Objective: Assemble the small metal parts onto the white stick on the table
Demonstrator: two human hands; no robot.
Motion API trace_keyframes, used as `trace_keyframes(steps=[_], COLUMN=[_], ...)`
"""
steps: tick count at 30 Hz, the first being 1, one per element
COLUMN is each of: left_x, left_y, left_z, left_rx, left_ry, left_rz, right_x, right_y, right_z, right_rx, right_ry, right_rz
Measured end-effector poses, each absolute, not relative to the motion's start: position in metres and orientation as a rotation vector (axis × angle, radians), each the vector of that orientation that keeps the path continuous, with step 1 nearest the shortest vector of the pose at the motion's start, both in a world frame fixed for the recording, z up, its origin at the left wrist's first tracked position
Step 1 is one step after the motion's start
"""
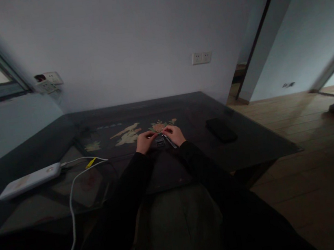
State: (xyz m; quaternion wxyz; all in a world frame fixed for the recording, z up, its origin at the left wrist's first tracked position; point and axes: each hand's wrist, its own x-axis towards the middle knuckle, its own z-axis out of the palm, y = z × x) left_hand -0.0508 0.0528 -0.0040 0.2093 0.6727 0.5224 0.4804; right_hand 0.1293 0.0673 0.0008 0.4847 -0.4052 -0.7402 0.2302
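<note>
Both my hands meet over the dark table, fingertips close together. My left hand [145,142] is closed in a pinch, thumb and index finger pressed together; whatever they hold is too small to make out. My right hand [175,134] is also pinched, its fingertips almost touching the left ones. Along the inner side of the right hand lies a slim, silvery stick-like object [170,141]; whether the fingers grip it I cannot tell. Just below the fingertips, between the hands, a small clear box [160,142] rests on the table; its contents are too small to tell.
The dark glossy table [116,113] has a bird-and-flower picture. A black phone [221,129] lies to the right. At left is a white power bank [30,181], its white cable [71,203] trailing over the front edge. A wall [131,43] stands behind.
</note>
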Motion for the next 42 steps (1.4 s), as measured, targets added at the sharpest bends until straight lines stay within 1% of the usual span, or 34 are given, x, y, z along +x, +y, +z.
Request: trace_keyframes(steps=[6,12,18,24,33,42], left_x=[-0.060,-0.057,-0.055,-0.055,-0.049,-0.047], left_y=[0.059,0.054,0.052,0.051,0.037,0.030], left_z=[-0.014,-0.013,-0.013,-0.014,-0.003,0.000], left_rx=[1.976,2.176,2.287,2.364,2.486,2.421], left_ry=[1.620,1.802,1.874,1.882,1.945,1.929], left_rz=[1.204,0.938,0.823,0.786,0.663,0.769], right_x=[0.121,0.121,0.121,0.120,0.118,0.126], right_y=[0.082,0.079,0.073,0.066,0.063,0.059], right_z=[-0.010,-0.011,-0.007,0.000,0.002,0.005], right_rx=[-1.150,-1.294,-1.368,-1.400,-1.430,-1.396], right_ry=[-2.006,-2.102,-2.181,-2.218,-2.196,-2.132], right_rz=[0.288,0.176,0.126,0.100,0.078,0.133])
